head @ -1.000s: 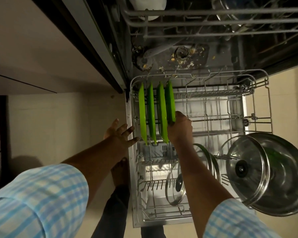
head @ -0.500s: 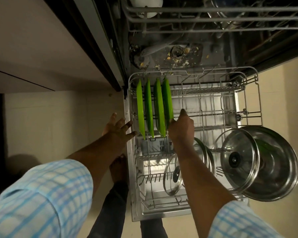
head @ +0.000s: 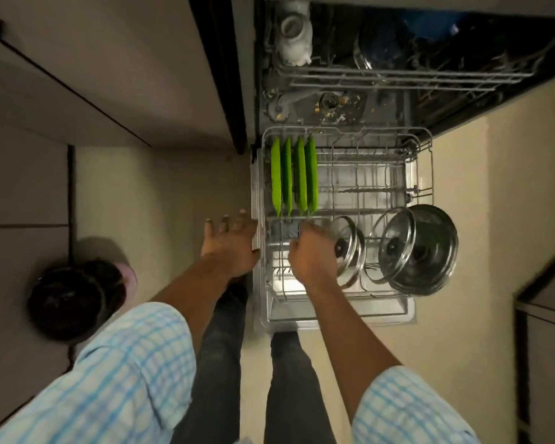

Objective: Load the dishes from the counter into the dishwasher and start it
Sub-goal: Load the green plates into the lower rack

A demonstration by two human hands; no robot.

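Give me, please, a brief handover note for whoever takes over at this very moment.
Left hand: open, fingers spread, beside the left edge of the pulled-out lower rack.
Right hand: over the rack's middle, close to the glass lids, holding nothing visible.
Done: four green plates stand on edge at the rear left; the two lids and a steel pot on its side sit at the right.
Left: the counter is out of view, so check it for dishes; then push the rack in, shut and start the dishwasher.
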